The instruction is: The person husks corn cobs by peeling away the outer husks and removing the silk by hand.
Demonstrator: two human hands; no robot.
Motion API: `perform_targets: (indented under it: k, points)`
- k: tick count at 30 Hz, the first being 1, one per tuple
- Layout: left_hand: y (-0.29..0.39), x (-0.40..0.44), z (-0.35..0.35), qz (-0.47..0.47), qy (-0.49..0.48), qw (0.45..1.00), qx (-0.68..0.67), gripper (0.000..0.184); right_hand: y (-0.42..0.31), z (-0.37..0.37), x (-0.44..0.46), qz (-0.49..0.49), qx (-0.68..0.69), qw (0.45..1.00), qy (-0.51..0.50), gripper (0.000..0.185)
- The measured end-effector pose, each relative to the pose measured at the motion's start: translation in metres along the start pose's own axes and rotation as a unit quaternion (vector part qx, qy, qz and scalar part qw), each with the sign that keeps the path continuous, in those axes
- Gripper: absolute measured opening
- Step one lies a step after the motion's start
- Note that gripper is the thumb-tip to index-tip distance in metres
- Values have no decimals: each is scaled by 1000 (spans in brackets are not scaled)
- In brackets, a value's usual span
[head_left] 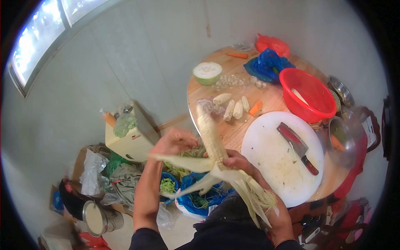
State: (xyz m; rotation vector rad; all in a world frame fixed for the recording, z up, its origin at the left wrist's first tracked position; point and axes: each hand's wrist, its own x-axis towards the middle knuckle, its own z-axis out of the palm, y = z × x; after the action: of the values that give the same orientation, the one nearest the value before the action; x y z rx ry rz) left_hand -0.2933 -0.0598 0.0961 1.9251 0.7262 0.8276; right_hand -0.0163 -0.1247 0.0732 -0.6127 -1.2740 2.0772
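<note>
My right hand [246,164] is wrapped around the lower end of a pale ear of corn [212,139], which points up and away from me. Its husk [241,183] is peeled back and hangs down in long leaves, with silk near my right wrist. Just left of the cob, my left hand [177,141] has its fingers curled together; whatever they may pinch is too small to make out. Several shorter pieces of corn cob [238,110] lie on the round wooden table [223,139] beyond the ear.
A cleaver [293,139] rests on the white cutting board [271,166]. Behind it stand a red basket [310,100], a blue bag [268,66] and a cut melon [207,73]. Below my hands, blue-lined bins [189,183] hold green scraps. A cream-coloured stool [125,139] is at left.
</note>
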Motion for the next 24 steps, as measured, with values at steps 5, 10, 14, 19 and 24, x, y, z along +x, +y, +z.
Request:
perform_targets:
  k: [5, 10, 14, 19, 24]
  points:
    - [-26, -18, 9, 73, -53, 988, 128, 20, -12, -5, -3, -33, -4, 999, 34, 71]
    - [-8, -12, 15, -133, -3, 977, -165, 32, -9, -2, 2, -42, -135, 989, 29, 73]
    - [14, -4, 24, -206, 59, 976, -40, 21, -8, 0, 3, -38, -220, 974, 45, 72]
    - [2, -8, 22, -123, 70, 990, 9, 12, -13, 2, 5, -42, -341, 933, 110, 69]
    - [-66, -25, 11, -164, 46, 971, 170, 29, -15, 7, 8, -70, -397, 897, 181, 64]
